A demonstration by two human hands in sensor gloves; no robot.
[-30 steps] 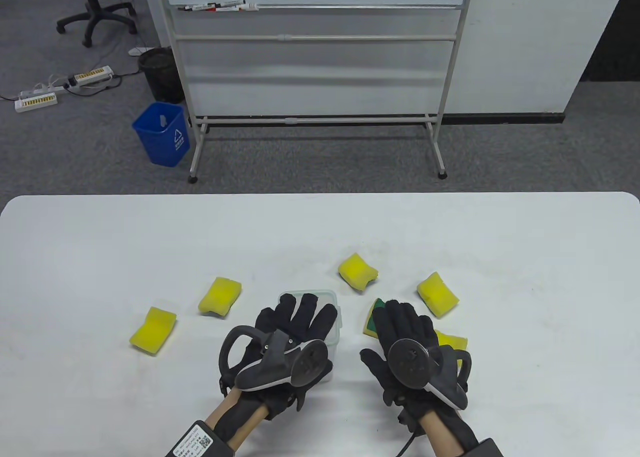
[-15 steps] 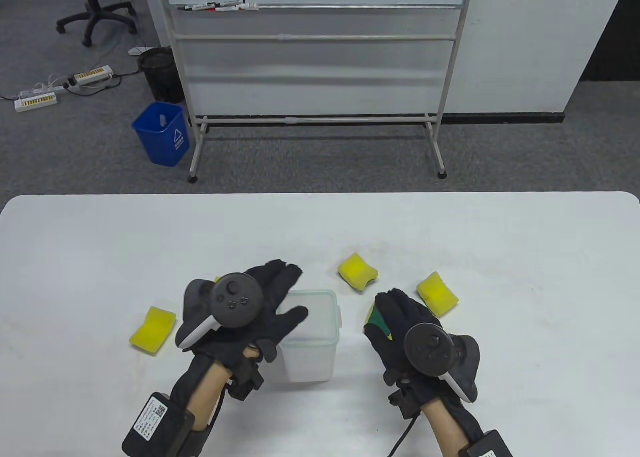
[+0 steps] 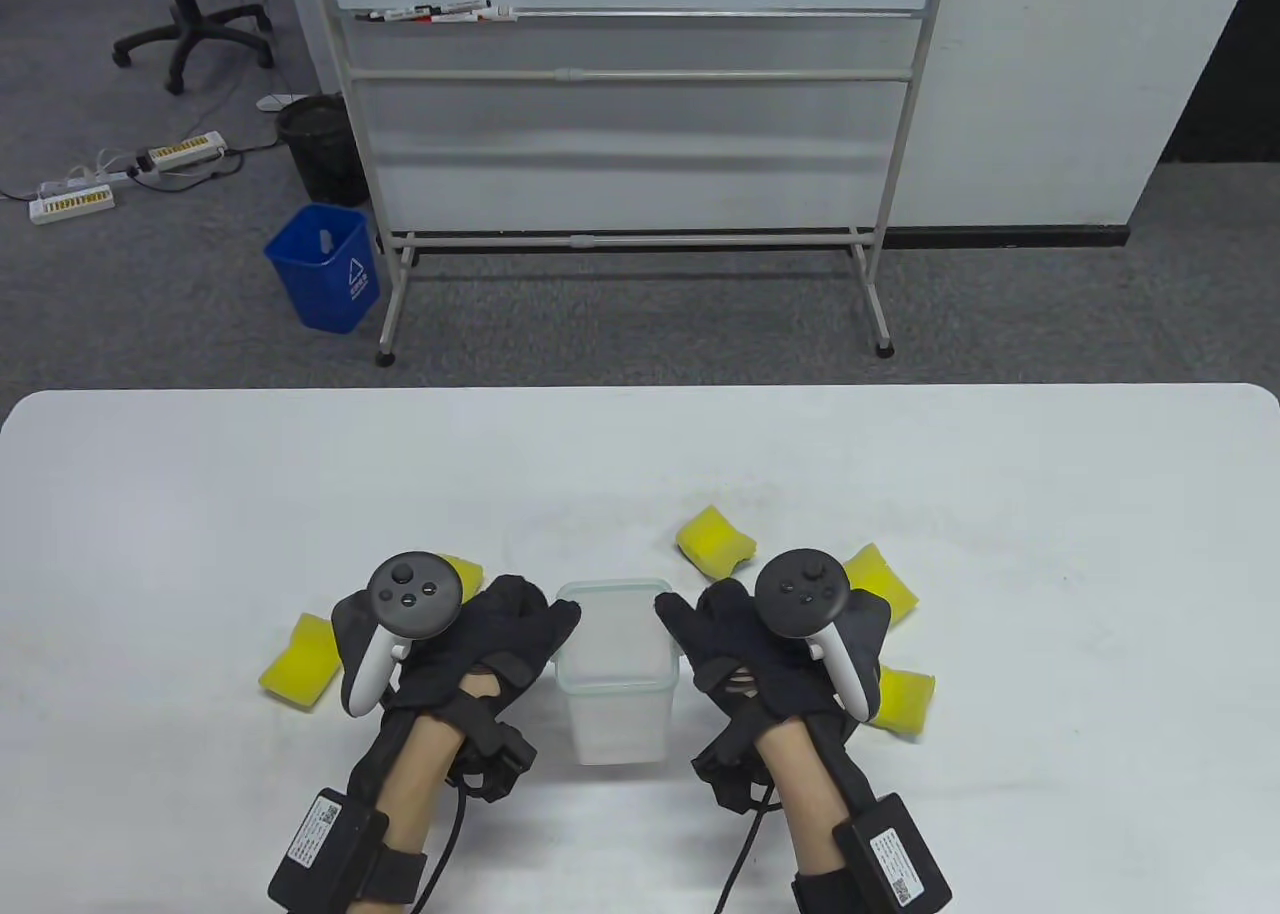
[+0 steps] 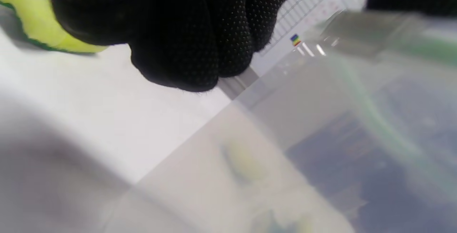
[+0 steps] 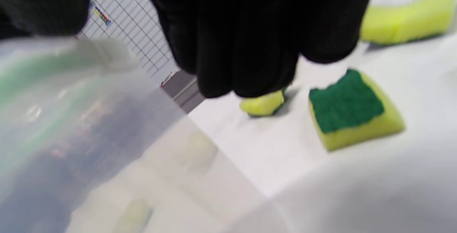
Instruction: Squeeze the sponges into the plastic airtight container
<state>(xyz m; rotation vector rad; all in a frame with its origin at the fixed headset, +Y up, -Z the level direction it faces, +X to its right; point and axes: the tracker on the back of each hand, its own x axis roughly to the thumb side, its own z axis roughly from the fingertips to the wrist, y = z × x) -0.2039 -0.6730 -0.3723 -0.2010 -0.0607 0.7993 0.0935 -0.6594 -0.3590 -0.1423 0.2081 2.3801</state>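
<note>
A clear plastic container (image 3: 615,694) with a green seal at its rim stands at the table's front centre, and a lid appears to lie on it. My left hand (image 3: 500,639) is against its left side and my right hand (image 3: 725,644) against its right side. Each thumb reaches onto the top rim. In the left wrist view my fingers (image 4: 200,47) curl beside the container wall (image 4: 321,136). In the right wrist view my fingers (image 5: 250,40) curl beside the wall (image 5: 89,125). Neither hand holds a sponge.
Yellow sponges with green backs lie around the container: one (image 3: 305,659) at the left, one (image 3: 462,566) behind my left tracker, one (image 3: 712,542) behind the container, and two at the right (image 3: 885,579), (image 3: 903,699). One sponge (image 5: 353,111) lies green side up.
My left hand came off the container top and went to its left side. My right hand let go of a sponge and moved left to the container's right side.
</note>
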